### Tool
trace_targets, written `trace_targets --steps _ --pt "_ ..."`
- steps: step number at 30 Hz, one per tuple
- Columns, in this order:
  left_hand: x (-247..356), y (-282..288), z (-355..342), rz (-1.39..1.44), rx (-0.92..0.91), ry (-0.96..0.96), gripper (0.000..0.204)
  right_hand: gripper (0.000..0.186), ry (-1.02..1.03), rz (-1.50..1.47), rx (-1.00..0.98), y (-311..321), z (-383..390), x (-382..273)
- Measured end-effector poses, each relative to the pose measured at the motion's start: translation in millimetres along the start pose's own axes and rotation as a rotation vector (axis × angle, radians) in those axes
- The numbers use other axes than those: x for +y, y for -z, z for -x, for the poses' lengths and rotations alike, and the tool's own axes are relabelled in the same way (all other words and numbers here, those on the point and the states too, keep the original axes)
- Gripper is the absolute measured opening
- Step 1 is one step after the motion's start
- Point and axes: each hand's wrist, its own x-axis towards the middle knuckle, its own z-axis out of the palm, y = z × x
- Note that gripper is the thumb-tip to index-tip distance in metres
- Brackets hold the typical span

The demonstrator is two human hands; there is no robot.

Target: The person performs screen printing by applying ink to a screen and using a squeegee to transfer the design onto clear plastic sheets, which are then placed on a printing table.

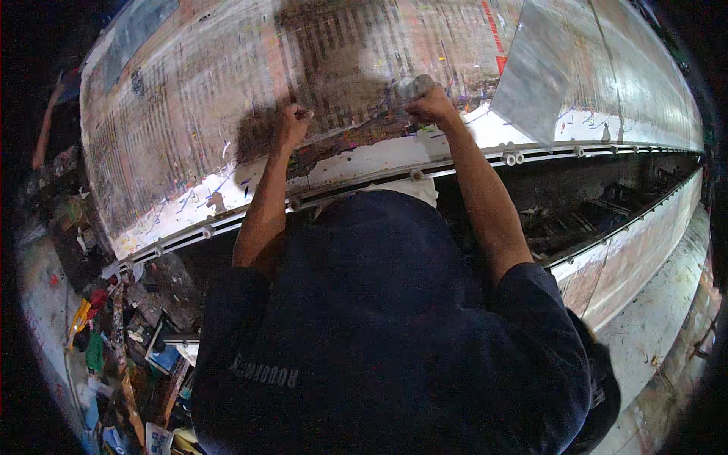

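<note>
Both arms reach forward over a long, stained work table (189, 106). My left hand (291, 126) is closed in a fist just above the streaked surface. Something small and pale may show at its thumb, too small to name. Further right, my right hand (434, 106) is closed around a pale greyish wad (415, 86), held near the tabletop; its exact kind is unclear. Between the hands lies a dark, worn patch (356, 135) with coloured flecks, bordering the white strip (356, 165) along the near edge.
A grey flat sheet (535, 76) lies right of my right hand, near red marks (493, 30). A metal rail (546, 154) with round fittings runs along the near edge. A second long table (629, 250) stands at right beyond a dark gap. Cluttered tools and scraps (129, 356) fill the lower left.
</note>
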Motion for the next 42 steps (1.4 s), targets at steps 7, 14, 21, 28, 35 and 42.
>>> trace_targets --steps 7,14,21,28,35,42 --pt "-16.5 -7.4 -0.3 -0.024 0.033 -0.149 0.02 0.026 -0.318 0.368 0.005 -2.9 11.1 -18.1" --pt "-33.4 -19.3 -2.6 -0.198 0.127 -0.109 0.029 0.028 -0.372 0.555 0.074 -4.1 13.6 -25.9" --pt "-37.2 -9.6 1.3 -0.191 0.064 -0.13 0.033 0.03 -0.443 0.633 0.055 -6.8 14.4 -23.2" --pt "-16.3 -8.3 8.4 -0.133 0.081 -0.014 0.034 0.026 -0.474 0.646 0.039 -7.4 8.5 -17.5" --pt "-7.2 -6.2 11.6 -0.234 0.14 -0.104 0.033 0.038 -0.566 0.591 -0.084 1.1 8.9 -36.3" --pt "-6.1 -4.8 16.2 -0.232 0.144 -0.067 0.032 0.033 -0.384 0.727 -0.084 -3.2 13.6 -54.0"
